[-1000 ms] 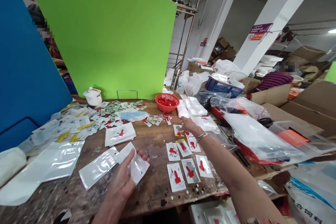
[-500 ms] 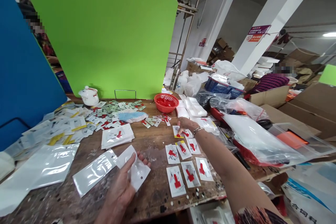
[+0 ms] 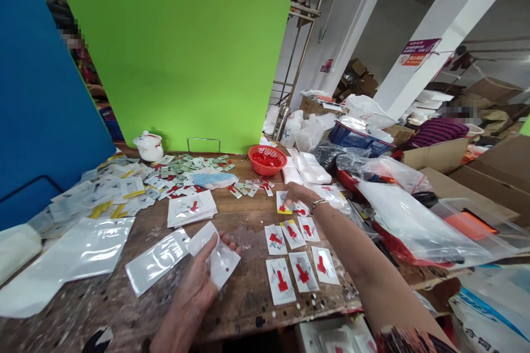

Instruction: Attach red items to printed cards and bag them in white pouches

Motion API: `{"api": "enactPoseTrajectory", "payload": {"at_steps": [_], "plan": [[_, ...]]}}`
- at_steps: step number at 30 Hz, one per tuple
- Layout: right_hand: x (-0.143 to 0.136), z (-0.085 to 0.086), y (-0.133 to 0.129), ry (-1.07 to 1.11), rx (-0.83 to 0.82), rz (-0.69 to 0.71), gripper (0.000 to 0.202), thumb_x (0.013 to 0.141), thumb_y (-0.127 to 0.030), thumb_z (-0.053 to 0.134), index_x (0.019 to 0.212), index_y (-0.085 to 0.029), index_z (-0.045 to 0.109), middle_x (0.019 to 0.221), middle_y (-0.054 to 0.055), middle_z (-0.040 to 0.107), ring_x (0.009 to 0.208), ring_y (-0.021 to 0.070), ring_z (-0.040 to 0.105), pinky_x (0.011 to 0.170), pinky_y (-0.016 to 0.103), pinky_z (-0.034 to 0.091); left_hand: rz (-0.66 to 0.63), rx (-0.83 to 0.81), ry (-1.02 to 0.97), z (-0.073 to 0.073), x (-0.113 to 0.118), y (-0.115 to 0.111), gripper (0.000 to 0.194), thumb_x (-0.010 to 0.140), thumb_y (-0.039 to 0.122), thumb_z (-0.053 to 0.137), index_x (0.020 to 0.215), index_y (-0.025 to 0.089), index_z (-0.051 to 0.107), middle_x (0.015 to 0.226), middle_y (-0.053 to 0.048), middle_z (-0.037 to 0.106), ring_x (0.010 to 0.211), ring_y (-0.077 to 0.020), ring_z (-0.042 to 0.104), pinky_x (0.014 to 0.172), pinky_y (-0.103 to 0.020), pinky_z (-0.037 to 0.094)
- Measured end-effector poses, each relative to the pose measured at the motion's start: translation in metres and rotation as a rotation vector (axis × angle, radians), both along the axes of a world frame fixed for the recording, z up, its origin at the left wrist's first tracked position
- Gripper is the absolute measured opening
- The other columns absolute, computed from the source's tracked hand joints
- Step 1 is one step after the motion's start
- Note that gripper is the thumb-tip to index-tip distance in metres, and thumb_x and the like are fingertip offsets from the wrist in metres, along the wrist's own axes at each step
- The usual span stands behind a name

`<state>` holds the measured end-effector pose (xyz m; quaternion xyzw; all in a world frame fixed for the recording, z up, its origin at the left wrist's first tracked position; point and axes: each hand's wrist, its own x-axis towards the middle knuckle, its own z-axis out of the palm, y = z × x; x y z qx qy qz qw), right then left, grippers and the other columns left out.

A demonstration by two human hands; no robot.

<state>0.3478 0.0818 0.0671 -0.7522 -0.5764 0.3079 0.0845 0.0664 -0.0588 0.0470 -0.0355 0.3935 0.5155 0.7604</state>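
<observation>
the left hand (image 3: pixel 199 281) sits low at about 7 o'clock from the middle of the wooden counter (image 3: pixel 244 300), palm up, its grip pinched on a small clear bag (image 3: pixel 219 259): the thumb lies across the top of the bag and the fingers curl under its far edge. just beside it, at 9 o'clock from the hand, a longer clear bag (image 3: pixel 155 262) lies flat on the counter, and a big clear sheet (image 3: pixel 70 256) lies farther out the same way.

the right hand (image 3: pixel 300 194) reaches out toward 1 o'clock, a bracelet (image 3: pixel 318 205) on its wrist. its fingertips press down on a yellow-edged card (image 3: pixel 282 202) with a red piece on it; whether the fingers actually pinch the card i cannot tell.

below that hand, toward 5 o'clock, six cards with red pieces (image 3: pixel 300 256) lie in two rows of three, near each other but not overlapping. a stack of white cards (image 3: pixel 191 208) sits near the middle of the counter. at 12 o'clock stand a red basket (image 3: pixel 267 159) and a blue-white cloth (image 3: pixel 215 179) among loose small cards (image 3: pixel 182 168). a white teapot (image 3: pixel 148 146) stands at 11 o'clock, before a green board (image 3: pixel 174 55).
</observation>
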Motion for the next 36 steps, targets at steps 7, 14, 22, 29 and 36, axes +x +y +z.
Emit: {"api": "enactPoseTrajectory", "payload": {"at_steps": [7, 14, 22, 29, 36], "plan": [[-0.065, 0.013, -0.072, 0.846, 0.014, -0.002, 0.025, 0.054, -0.021, 0.078, 0.072, -0.014, 0.063, 0.057, -0.003, 0.063, 0.043, 0.0062, 0.049, 0.041, 0.016, 0.038, 0.148, 0.117, -0.153, 0.004, -0.01, 0.009, 0.019, 0.09, 0.016, 0.048, 0.075, 0.013, 0.06, 0.063, -0.002, 0.061, 0.056, -0.015, 0.062, 0.065, -0.036, 0.057], [-0.143, -0.009, -0.152, 1.169, -0.144, -0.06, 0.032, 0.054, -0.022, 0.082, 0.08, -0.013, 0.066, 0.067, 0.001, 0.069, 0.049, 0.0101, 0.058, 0.036, 0.016, 0.044, 0.254, 0.198, -0.16, 0.01, -0.018, 0.001, 0.023, 0.09, 0.023, 0.051, 0.071, 0.013, 0.061, 0.061, -0.002, 0.059, 0.056, -0.014, 0.059, 0.067, -0.033, 0.055], [-0.169, -0.019, -0.169, 1.379, -0.045, -0.363, 0.033, 0.052, -0.015, 0.083, 0.08, -0.014, 0.065, 0.071, 0.001, 0.069, 0.054, 0.0098, 0.06, 0.04, 0.015, 0.05, 0.262, 0.353, -0.139, 0.007, -0.019, -0.012, 0.014, 0.085, 0.025, 0.059, 0.076, 0.015, 0.062, 0.065, -0.001, 0.061, 0.061, -0.0136, 0.061, 0.075, -0.032, 0.053], [-0.181, -0.028, -0.187, 1.456, 0.19, -0.637, 0.032, 0.05, -0.017, 0.084, 0.071, -0.018, 0.06, 0.074, -0.001, 0.068, 0.066, 0.0127, 0.063, 0.052, 0.02, 0.056, 0.376, 0.341, -0.124, 0.011, -0.018, -0.01, 0.01, 0.088, 0.022, 0.056, 0.082, 0.015, 0.061, 0.067, 0.0, 0.062, 0.062, -0.0132, 0.061, 0.079, -0.035, 0.052], [-0.204, -0.039, -0.198, 1.532, 0.23, -0.658, 0.032, 0.052, -0.021, 0.084, 0.075, -0.019, 0.061, 0.087, 0.002, 0.071, 0.079, 0.0173, 0.067, 0.061, 0.025, 0.06, 0.337, 0.41, -0.108, 0.009, -0.012, -0.011, 0.01, 0.084, 0.026, 0.062, 0.085, 0.016, 0.061, 0.069, 0.0, 0.062, 0.062, -0.0129, 0.061, 0.077, -0.034, 0.052]]}}
